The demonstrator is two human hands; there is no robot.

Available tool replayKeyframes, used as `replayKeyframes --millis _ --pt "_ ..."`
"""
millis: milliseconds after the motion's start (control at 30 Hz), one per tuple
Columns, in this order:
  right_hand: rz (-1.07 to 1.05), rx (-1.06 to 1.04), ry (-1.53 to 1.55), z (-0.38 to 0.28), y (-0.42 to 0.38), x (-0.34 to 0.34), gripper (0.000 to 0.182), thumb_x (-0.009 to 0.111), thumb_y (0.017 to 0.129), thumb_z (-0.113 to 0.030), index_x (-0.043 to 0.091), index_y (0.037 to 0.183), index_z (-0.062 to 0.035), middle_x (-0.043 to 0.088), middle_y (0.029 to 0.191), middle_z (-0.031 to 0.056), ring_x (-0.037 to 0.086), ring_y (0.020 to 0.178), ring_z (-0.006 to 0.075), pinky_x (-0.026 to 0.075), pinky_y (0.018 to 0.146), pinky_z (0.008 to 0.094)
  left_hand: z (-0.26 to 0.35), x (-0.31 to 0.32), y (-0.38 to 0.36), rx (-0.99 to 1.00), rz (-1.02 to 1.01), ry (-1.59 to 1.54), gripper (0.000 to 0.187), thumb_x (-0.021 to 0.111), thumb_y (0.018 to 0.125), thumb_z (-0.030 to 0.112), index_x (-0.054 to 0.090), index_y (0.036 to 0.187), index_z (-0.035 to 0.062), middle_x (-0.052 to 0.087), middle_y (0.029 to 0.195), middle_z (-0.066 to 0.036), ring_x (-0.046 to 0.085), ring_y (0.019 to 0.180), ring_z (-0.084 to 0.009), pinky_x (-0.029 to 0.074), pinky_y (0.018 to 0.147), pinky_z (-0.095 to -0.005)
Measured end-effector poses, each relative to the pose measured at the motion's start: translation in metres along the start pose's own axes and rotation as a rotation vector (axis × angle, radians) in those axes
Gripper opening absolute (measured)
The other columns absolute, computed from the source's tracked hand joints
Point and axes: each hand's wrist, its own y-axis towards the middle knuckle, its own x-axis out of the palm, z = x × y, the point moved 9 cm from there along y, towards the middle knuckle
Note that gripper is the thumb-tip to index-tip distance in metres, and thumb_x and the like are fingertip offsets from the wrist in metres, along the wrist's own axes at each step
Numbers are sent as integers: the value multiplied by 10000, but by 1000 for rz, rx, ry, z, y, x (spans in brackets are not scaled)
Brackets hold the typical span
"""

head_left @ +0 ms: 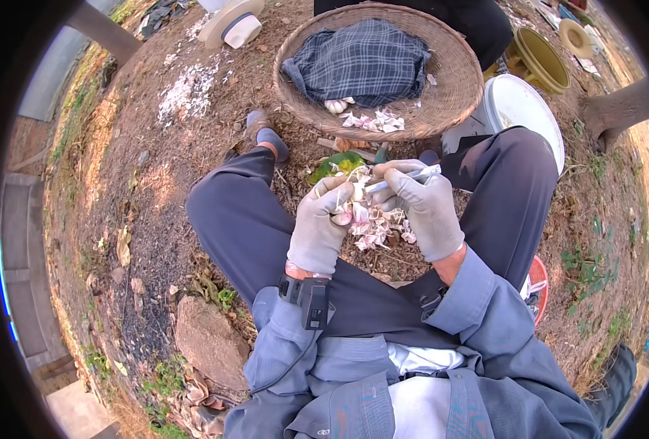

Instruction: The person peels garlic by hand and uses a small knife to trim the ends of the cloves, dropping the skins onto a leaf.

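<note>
A person sits over garlic peelings (374, 235), two gloves on, the left hand (320, 225) closed to a narrow pinch on pinkish garlic (343, 216) at about 10 o'clock of the pile. The right hand (425, 208) curls around one slim tool (406, 179), its long axis running from just past 8 o'clock to just past 2 (the garlic's axis is hidden by fingers). At 12 o'clock, one wicker basket (455, 79) bears one plaid cloth (361, 60).
</note>
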Motion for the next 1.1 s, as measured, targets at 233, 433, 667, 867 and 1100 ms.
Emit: replayKeyframes --millis 233,433,667,867,1100 --pt "-77 40 130 9 2 3 276 654 1019 -84 666 1244 78 758 1025 138 748 861 162 604 768 267 0 6 -4 11 -52 -125 247 643 1026 59 569 1255 4 689 1133 -139 709 945 -186 615 797 -314" --pt "-91 15 111 9 0 5 283 643 1016 -44 648 1264 92 742 1089 157 752 896 184 608 805 280 0 4 -1 -5 -165 -127 242 640 1033 72 572 1254 1 693 1121 -137 716 925 -185 620 803 -318" --pt "-154 29 245 13 1 7 292 638 1037 -84 637 1270 93 734 1091 154 749 933 194 612 820 297 3 10 -4 15 -215 -175 250 646 1020 53 566 1248 -13 689 1155 -176 720 954 -218 623 825 -347" --pt "-208 20 269 14 1 7 302 632 1048 -119 633 1268 88 732 1093 160 744 913 191 621 814 311 4 19 -7 14 -248 -197 267 649 994 23 562 1242 -24 681 1187 -208 716 976 -247 622 884 -387" --pt "-180 48 322 17 2 5 296 642 1042 -119 644 1253 89 733 1072 154 733 859 171 621 772 303 5 23 -11 14 -188 -162 223 663 981 25 597 1191 -13 700 1121 -188 712 880 -217 613 825 -361"
